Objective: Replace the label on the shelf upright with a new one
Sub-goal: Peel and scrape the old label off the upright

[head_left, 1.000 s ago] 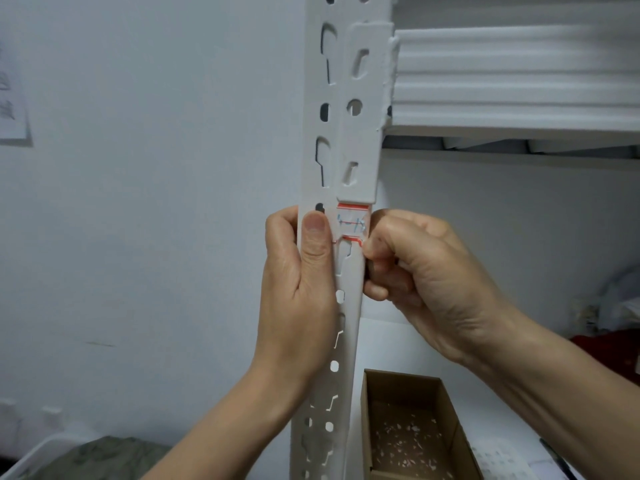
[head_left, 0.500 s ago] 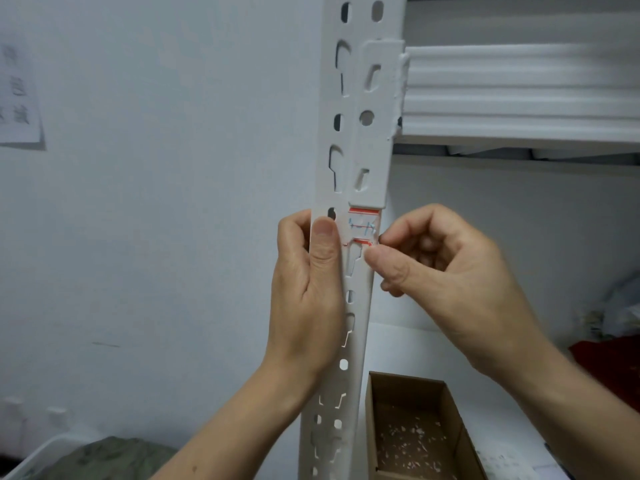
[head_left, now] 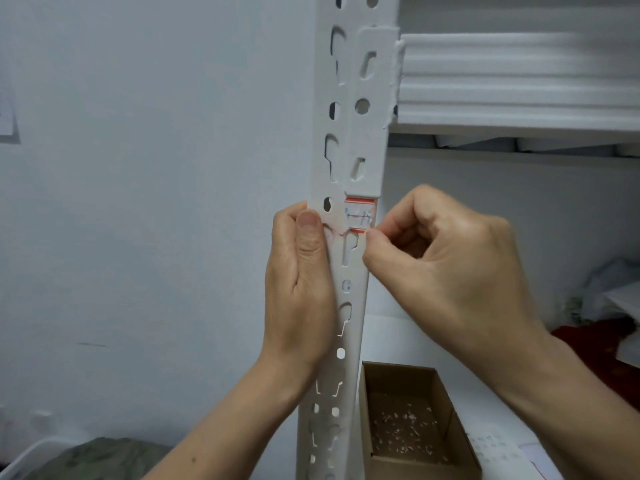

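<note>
Both hands are up at the white upright, right where the label sits. It is a small white sticker with a red stripe along the top and another along the bottom, with some blue pen strokes between them. It is stuck on the front face of the upright, just under the lower end of the bracket that carries the shelf beam.

The left hand grips the upright from the side. The thumb lies flat and points up along the front, its tip level with the label and just beside it. The rest of the fingers wrap round behind, out of sight. Next to that thumb there's a scuffed, pinkish patch on the metal.

Now the right hand. It is bunched up, all its fingers curled in, and the forefinger and thumb tip come together at the label's lower right corner, pinching at its edge where it meets the side of the upright. I can't tell from here whether the corner has lifted off the metal.

Lower down, just right of the upright's foot, an open cardboard box sits on a white surface, its bottom scattered with pale flecks. Something red lies off at the far right. Over on the left, a sheet of paper hangs on the wall.
</note>
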